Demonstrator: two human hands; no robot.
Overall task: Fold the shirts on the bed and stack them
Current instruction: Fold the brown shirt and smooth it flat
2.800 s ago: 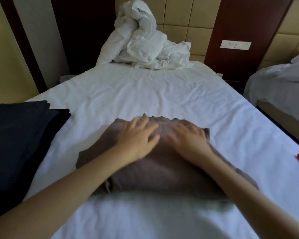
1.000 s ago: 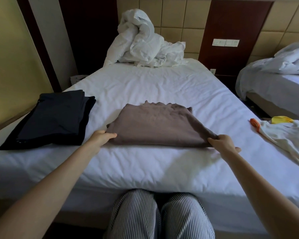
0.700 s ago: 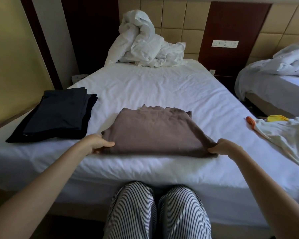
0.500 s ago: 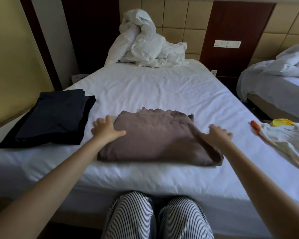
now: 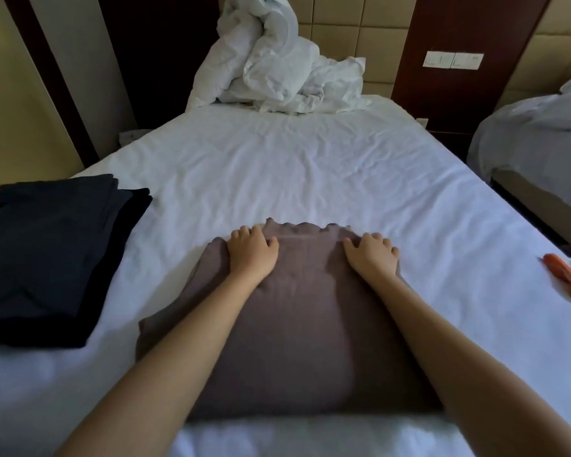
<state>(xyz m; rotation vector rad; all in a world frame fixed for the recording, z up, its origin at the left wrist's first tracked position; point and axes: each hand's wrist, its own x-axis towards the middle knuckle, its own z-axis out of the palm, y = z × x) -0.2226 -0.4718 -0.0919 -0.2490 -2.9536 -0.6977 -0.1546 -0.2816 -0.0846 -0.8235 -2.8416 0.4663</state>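
Observation:
A folded brown shirt (image 5: pixel 297 318) lies on the white bed (image 5: pixel 310 169) right in front of me. My left hand (image 5: pixel 251 255) is on its far left corner and my right hand (image 5: pixel 373 258) on its far right corner. The fingers of both hands curl down over the shirt's far edge and the thumbs lie on top. Both forearms stretch across the shirt and hide parts of it. A stack of folded dark shirts (image 5: pixel 53 258) sits at the bed's left edge.
A crumpled white duvet (image 5: pixel 277 70) is piled at the head of the bed. A white garment with orange trim (image 5: pixel 564 275) lies at the right edge. A second bed (image 5: pixel 541 133) stands to the right across a narrow gap.
Both hands slid from the shirt's near corners, along its sides, to its far corners. My head leaned forward over the bed, so my knees are out of view.

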